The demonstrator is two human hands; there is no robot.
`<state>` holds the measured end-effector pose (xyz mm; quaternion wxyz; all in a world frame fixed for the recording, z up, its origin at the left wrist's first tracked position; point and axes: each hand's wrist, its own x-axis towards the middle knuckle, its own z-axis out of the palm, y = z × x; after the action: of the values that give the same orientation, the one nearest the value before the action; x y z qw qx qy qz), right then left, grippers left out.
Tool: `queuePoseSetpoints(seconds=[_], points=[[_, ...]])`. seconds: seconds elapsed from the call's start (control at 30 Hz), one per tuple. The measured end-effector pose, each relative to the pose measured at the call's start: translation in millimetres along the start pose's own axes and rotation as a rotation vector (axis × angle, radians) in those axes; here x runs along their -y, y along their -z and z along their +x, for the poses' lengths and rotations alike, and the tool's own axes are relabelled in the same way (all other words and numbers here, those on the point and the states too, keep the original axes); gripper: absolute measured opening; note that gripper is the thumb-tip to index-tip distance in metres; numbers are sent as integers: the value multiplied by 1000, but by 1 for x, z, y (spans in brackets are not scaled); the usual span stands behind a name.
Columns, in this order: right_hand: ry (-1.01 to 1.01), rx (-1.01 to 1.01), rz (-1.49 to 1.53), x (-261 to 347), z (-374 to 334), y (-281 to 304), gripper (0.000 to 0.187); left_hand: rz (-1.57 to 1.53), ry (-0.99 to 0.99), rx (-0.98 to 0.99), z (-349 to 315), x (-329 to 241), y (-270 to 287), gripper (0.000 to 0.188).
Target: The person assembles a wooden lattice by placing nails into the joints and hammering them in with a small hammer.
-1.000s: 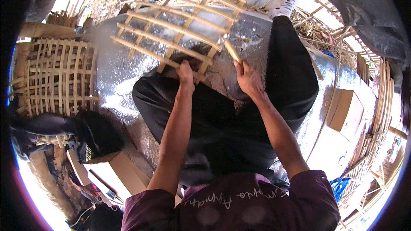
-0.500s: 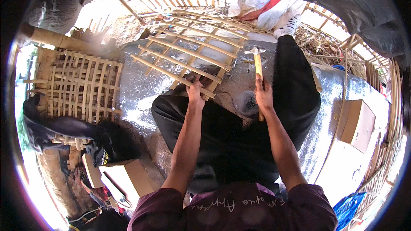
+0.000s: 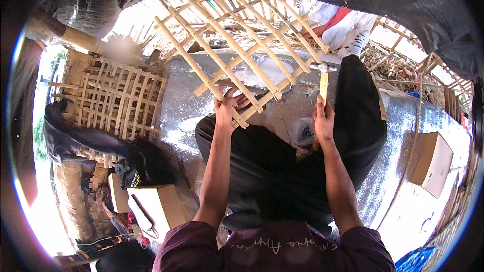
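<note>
My left hand grips the near corner of a bamboo lattice panel, some of its fingers hidden behind the slats. The panel is tilted up in front of me, its slats slanting from upper left to lower right. In my right hand is a hammer, held around its pale wooden handle. The metal hammer head points away from me, close to the panel's right corner; I cannot tell whether they touch. Between my legs lies a clear plastic bag with small dark things in it.
A second woven bamboo lattice stands at left, dark cloth beside it. Cardboard boxes sit at lower left and right. Silvery sheeting covers the ground. A white sack lies beyond my foot; dark tarp hangs overhead.
The lattice panel has been lifted and turned clockwise, its far side now higher. The hammer stays in my right hand, its head now close to the panel's right corner. The whole view has shifted slightly.
</note>
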<state>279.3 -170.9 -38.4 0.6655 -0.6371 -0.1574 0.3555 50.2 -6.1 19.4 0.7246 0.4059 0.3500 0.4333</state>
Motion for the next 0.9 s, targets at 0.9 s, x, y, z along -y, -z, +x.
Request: queuePoseSetpoints(seconds=[0.9], points=[[-80,46,32,2,-6,-8,29,-83,235,-253,-20,88,-10,57]])
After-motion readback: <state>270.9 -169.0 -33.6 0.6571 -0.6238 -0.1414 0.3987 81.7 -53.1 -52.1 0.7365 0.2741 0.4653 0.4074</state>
